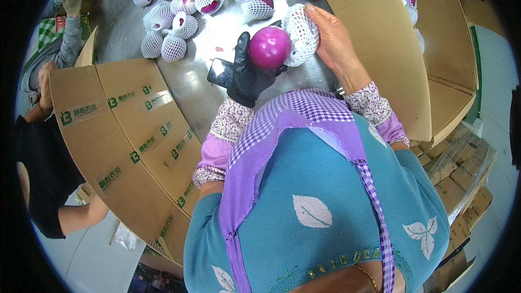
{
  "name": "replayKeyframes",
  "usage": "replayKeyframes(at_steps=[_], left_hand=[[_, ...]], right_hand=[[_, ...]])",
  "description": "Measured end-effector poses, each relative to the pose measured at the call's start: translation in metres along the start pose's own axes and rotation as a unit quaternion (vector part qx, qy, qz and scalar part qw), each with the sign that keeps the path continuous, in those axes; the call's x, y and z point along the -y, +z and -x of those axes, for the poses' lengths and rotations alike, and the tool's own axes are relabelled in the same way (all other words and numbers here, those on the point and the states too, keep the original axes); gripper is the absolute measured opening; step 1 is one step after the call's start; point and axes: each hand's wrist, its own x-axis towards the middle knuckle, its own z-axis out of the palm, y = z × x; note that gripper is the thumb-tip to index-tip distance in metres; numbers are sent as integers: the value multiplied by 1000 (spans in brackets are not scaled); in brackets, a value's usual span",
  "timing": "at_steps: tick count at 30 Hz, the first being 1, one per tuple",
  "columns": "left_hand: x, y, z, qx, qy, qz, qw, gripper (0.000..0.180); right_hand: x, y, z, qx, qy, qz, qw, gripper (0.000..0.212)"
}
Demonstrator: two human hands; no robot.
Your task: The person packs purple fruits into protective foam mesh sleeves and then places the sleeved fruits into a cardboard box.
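Note:
In my black-gloved left hand point(251, 76) rests a round, shiny purple fruit point(269, 48), the fingers curled beneath and around it. My bare right hand point(335, 40) pinches a white foam net sleeve point(302, 35), which touches the fruit's right side; I cannot tell whether the sleeve goes over part of it. A small flat object with a black glossy face point(220, 72) shows against the left side of the glove, and whether it is attached is unclear. Both hands are above the metal table point(201, 97).
Several purple fruits in foam nets point(187, 3) lie at the table's far side. An open cardboard box point(125, 130) stands at left, and another box point(374, 38) at right holds netted fruit. Two other people are at the left, one in a black top point(46, 168). Stacked cartons point(458, 179) stand at right.

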Motion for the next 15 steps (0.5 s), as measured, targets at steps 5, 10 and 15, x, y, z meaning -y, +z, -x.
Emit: replayKeyframes(at_steps=[5, 10, 15], left_hand=[[7, -22, -23, 69, 36, -161, 984, 87], [-9, 12, 0, -40, 142, -283, 948, 74], [3, 0, -29, -50, 278, -380, 881, 60]], right_hand=[[4, 10, 18, -23, -134, 309, 941, 14], [12, 35, 33, 23, -393, 552, 735, 18], [21, 26, 39, 22, -422, 558, 715, 22]])
